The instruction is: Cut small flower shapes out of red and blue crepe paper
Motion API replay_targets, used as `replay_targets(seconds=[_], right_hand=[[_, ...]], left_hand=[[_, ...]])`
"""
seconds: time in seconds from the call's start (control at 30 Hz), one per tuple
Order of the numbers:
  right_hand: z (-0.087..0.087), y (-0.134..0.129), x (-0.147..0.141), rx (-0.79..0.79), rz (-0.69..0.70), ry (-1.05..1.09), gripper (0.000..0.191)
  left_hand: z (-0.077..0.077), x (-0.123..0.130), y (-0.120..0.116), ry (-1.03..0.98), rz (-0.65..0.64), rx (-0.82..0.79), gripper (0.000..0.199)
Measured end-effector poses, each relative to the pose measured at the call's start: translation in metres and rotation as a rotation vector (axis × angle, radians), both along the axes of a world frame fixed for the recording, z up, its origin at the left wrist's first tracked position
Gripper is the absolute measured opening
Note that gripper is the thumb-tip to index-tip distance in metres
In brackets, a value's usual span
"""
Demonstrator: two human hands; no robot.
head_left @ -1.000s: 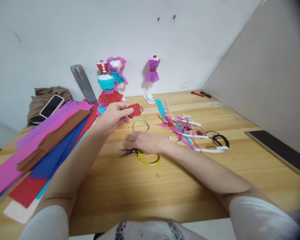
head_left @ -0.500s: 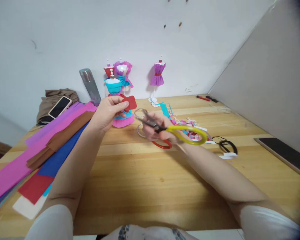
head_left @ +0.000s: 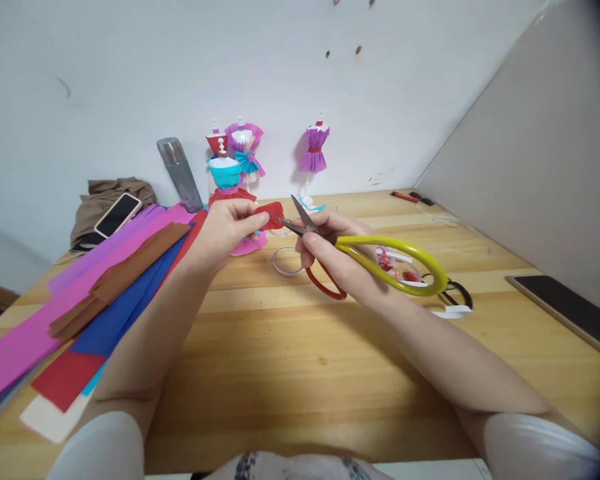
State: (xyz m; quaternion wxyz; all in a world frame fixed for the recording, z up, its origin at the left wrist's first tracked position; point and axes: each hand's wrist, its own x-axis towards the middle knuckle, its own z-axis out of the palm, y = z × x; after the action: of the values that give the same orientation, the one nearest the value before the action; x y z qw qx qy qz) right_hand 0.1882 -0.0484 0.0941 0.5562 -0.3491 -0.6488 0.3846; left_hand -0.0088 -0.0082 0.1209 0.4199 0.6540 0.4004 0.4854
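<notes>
Between thumb and fingers, my left hand (head_left: 235, 227) pinches a small piece of red paper (head_left: 270, 216) with rounded corners. My right hand (head_left: 330, 243) grips scissors (head_left: 390, 257) with one yellow handle and one red handle. Their blades are spread, pointing left, and the lower tip reaches the right side of the red paper; whether it touches cannot be made out. Behind my left hand stands a small mannequin (head_left: 225, 173) in a turquoise top and red and pink skirt, partly hidden by that hand. A pale ring of tape (head_left: 286, 272) lies below the blades.
Coloured paper strips (head_left: 130, 307) are piled at the left, near a phone (head_left: 119, 215), brown cloth (head_left: 93, 200) and a bottle (head_left: 180, 175). More dressed mannequins (head_left: 315, 150) stand by the wall. Paper scraps (head_left: 393, 263) lie behind my right forearm; a dark tablet-like slab (head_left: 570, 310) rests at the right.
The scissors' blades have opened wide and turned toward the red paper. My left hand has brought the paper slightly right, so the two are now close together.
</notes>
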Motion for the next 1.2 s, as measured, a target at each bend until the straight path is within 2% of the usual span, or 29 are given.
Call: replay_targets(seconds=[0.17,0.37,0.6,0.8,1.07,1.2], right_hand=[[0.002,-0.003,-0.001,0.003,-0.024,-0.050,0.004],[-0.002,0.000,0.002,0.081,-0.036,-0.075,0.004],[-0.003,-0.001,0.001,0.073,-0.036,-0.113,0.006],[-0.005,-0.002,-0.003,0.137,-0.039,-0.107,0.017],[-0.011,-0.001,-0.003,0.175,-0.042,-0.127,0.018],[-0.020,0.004,-0.005,0.230,-0.046,-0.108,0.020]], left_hand=[[0.001,0.001,-0.002,0.017,-0.012,0.013,0.022],[0.001,0.000,-0.002,0.047,-0.006,0.036,0.022],[0.001,0.002,-0.003,0.087,0.041,0.113,0.017],[0.001,0.005,-0.005,0.211,0.120,0.270,0.009],[-0.006,0.007,-0.010,0.384,0.165,0.569,0.017],[-0.008,0.007,-0.010,0.487,0.195,0.686,0.018]])
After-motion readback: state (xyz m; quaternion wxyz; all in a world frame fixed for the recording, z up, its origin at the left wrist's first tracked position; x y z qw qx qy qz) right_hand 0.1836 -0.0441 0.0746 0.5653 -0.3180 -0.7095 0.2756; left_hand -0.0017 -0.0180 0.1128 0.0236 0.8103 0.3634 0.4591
